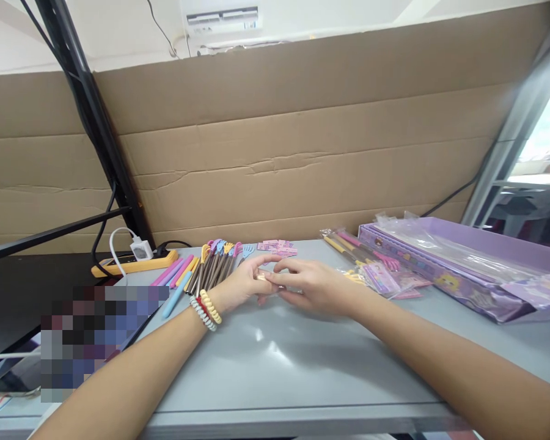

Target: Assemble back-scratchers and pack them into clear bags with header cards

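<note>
My left hand [250, 282] and my right hand [309, 284] meet over the middle of the grey table [256, 366]. The fingers of both are bent inward and touch. Anything small between them is hidden by the fingers. Just behind my left hand lies a row of back scratchers [217, 263] with brown shafts and claw-shaped heads in yellow, blue and purple. Coloured tubes [176, 272] in pink, purple, yellow and blue lie left of them. Small pink printed cards [277, 247] rest beyond my fingers.
Bagged back scratchers [348, 247] and a bagged pink card [380, 278] lie right of my hands. A purple box [421, 272] holding clear plastic bags stands farther right. At left are a yellow power strip [132, 264] with a white charger and a black post [96, 122]. Cardboard [302, 140] closes the back.
</note>
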The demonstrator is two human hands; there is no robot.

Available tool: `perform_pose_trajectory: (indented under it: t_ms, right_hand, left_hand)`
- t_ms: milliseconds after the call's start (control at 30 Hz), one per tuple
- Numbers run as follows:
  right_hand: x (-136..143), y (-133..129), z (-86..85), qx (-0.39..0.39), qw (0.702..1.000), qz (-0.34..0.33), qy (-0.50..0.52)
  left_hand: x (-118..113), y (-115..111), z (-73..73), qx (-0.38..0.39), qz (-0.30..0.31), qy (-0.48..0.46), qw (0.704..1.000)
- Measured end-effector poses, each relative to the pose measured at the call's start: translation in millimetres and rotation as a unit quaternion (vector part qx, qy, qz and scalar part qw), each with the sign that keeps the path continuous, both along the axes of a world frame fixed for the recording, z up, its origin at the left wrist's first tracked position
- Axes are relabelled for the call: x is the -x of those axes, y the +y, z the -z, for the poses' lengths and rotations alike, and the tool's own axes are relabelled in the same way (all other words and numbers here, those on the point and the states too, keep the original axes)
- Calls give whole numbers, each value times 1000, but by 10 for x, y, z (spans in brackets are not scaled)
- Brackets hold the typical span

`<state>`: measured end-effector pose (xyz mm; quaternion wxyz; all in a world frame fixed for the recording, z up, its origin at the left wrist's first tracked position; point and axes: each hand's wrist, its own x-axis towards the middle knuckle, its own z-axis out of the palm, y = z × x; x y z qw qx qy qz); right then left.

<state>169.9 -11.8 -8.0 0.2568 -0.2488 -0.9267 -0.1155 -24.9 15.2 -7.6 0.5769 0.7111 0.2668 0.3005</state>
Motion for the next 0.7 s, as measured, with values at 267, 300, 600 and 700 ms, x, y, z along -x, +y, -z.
perform_pose_trajectory:
  t_ms: [267,300,600,700]
  right_hand:
    - [-241,310,-167,-24,981,179,69]
    - [-302,396,-194,-23,970,229,74]
    - [-1013,1005,127,126,853,506,26]
    - [-1069,1060,206,144,845,514,25]
  left_hand:
    - [-7,76,-3,8,-137,18,990]
    - [-11,80,4,7,-141,32,989]
    - [-56,84,66,-59,-79,130,987]
    - [-43,96,67,-74,-76,142,984]
